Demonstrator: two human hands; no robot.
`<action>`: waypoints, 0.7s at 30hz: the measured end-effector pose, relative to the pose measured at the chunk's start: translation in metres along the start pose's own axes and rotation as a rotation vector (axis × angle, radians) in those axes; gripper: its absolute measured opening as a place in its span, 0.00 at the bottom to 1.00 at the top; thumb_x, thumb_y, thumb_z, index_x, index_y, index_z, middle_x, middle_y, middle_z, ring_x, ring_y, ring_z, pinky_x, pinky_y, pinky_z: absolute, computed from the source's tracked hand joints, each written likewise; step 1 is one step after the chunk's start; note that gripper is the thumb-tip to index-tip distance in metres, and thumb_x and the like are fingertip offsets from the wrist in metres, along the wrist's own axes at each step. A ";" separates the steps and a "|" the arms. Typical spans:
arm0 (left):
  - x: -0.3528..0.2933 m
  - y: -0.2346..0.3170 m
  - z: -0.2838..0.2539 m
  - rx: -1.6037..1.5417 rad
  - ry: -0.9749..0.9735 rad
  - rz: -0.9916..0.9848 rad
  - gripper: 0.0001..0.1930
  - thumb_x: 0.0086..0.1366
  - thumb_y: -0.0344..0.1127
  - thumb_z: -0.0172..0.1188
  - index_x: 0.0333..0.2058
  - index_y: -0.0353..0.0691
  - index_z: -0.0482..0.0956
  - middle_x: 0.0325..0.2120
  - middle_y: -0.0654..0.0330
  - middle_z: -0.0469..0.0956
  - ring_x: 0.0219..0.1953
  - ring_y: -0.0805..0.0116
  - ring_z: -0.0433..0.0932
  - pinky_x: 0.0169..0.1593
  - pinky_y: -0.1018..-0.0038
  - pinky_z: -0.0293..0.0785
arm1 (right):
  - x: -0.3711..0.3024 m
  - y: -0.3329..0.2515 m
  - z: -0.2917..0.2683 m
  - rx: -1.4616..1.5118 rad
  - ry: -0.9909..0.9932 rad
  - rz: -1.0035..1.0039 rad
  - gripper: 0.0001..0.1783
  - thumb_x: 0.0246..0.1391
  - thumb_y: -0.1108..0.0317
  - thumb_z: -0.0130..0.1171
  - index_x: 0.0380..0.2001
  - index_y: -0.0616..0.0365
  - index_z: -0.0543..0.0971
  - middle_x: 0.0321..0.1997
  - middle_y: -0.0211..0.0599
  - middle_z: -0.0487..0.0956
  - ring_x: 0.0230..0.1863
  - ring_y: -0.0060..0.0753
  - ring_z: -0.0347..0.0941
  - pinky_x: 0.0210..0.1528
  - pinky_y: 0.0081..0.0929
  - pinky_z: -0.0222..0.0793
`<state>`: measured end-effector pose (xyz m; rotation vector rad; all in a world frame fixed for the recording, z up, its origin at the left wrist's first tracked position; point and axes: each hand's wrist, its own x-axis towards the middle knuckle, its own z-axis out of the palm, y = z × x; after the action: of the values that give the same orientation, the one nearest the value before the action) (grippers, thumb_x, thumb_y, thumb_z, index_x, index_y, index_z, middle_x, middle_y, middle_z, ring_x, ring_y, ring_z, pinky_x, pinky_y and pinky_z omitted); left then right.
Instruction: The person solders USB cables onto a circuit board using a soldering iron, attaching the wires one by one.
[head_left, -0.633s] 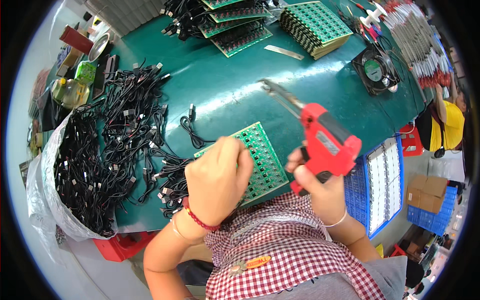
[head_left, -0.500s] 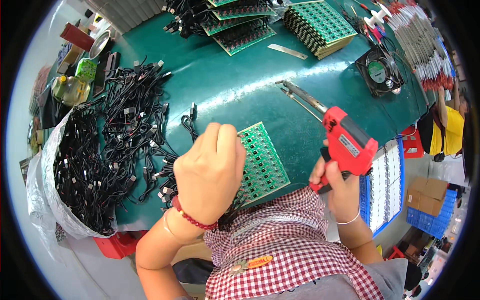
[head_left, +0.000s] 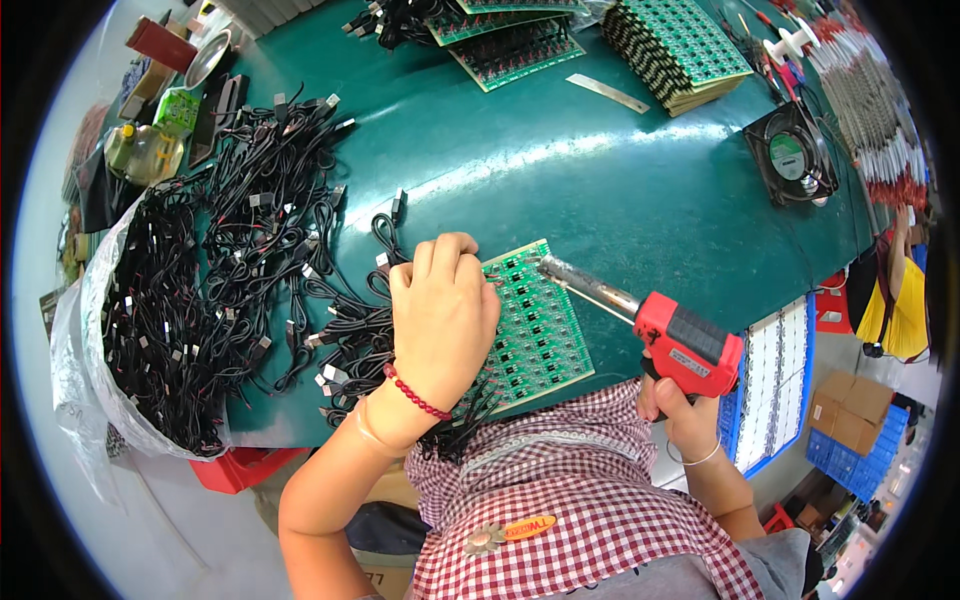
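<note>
A green circuit-board panel (head_left: 548, 340) lies on the table right in front of me, with rows of small black parts. My right hand (head_left: 688, 425) is wrapped around the handle of a red soldering gun (head_left: 690, 345). Its metal tip is over the panel's upper part; I cannot tell whether it touches. At the panel's upper left edge is my left hand (head_left: 445, 325), fingers curled and pressed together; what they hold is hidden. Black USB cables (head_left: 362, 335) lie bundled left of this hand, and more hang at the panel's lower left corner.
A large heap of black cables (head_left: 265, 200) covers the table's left, beside a plastic bag full of cables (head_left: 150, 320). Stacked boards (head_left: 680, 50), a metal ruler (head_left: 608, 93) and a small fan (head_left: 790, 155) stand farther back. Another person in yellow (head_left: 893, 310) is at the far right.
The soldering gun has swung left and down, bringing its tip from above the bare table to over the panel. My left hand has shifted slightly right, still closed.
</note>
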<state>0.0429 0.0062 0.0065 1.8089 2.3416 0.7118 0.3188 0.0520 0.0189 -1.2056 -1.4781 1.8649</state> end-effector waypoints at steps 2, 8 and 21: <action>0.000 0.001 0.000 0.036 0.013 0.006 0.06 0.48 0.25 0.58 0.25 0.37 0.70 0.38 0.59 0.72 0.40 0.61 0.69 0.43 0.64 0.61 | -0.004 0.005 -0.002 0.017 -0.004 0.051 0.13 0.52 0.66 0.63 0.36 0.63 0.75 0.26 0.31 0.76 0.24 0.21 0.72 0.28 0.21 0.69; -0.001 0.004 0.003 0.112 -0.013 0.051 0.08 0.47 0.25 0.58 0.29 0.37 0.71 0.39 0.60 0.72 0.41 0.62 0.70 0.43 0.65 0.61 | -0.006 0.014 0.000 -0.119 -0.020 0.047 0.18 0.51 0.68 0.64 0.45 0.61 0.76 0.37 0.29 0.77 0.37 0.23 0.72 0.42 0.26 0.70; -0.002 0.005 0.004 0.125 -0.026 0.029 0.10 0.47 0.26 0.59 0.30 0.35 0.72 0.40 0.59 0.71 0.43 0.61 0.69 0.44 0.65 0.62 | -0.002 0.011 0.007 -0.135 -0.046 0.058 0.18 0.50 0.68 0.65 0.44 0.61 0.78 0.40 0.32 0.79 0.40 0.24 0.73 0.45 0.27 0.70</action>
<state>0.0495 0.0062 0.0041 1.8933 2.3980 0.5529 0.3158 0.0436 0.0094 -1.2873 -1.6327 1.8675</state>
